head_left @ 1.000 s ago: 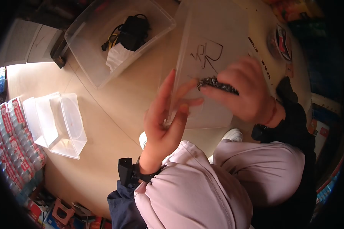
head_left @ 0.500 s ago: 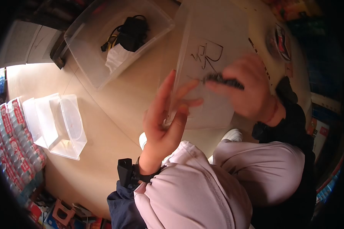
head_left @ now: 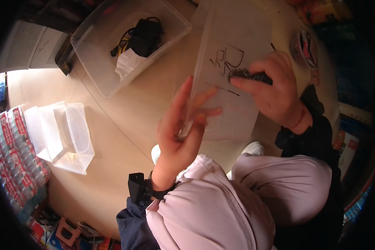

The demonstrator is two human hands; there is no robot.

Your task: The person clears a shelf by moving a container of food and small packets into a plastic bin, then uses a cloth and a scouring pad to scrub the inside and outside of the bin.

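Note:
A translucent plastic bin (head_left: pixel 221 121) stands in front of my knees, with dark marker-like strokes (head_left: pixel 233 58) on its surface. My right hand (head_left: pixel 277 85) is closed on a dark, mesh-like scrubber (head_left: pixel 252 76), held at the lower edge of the strokes. A separate short dark line lies just below it. My left hand (head_left: pixel 181 129) rests at the bin's left edge, its fingers spread and partly seen through the clear plastic.
An open clear bin (head_left: pixel 89 71) holds a black corded device (head_left: pixel 146 37) and white paper (head_left: pixel 129 62). A smaller clear container (head_left: pixel 77 137) sits at left beside packed bottles (head_left: pixel 18 158). A package (head_left: pixel 306 46) lies at the upper right.
My right hand has moved slightly right and up with the scrubber, uncovering more of the short dark line. My left hand has hardly moved.

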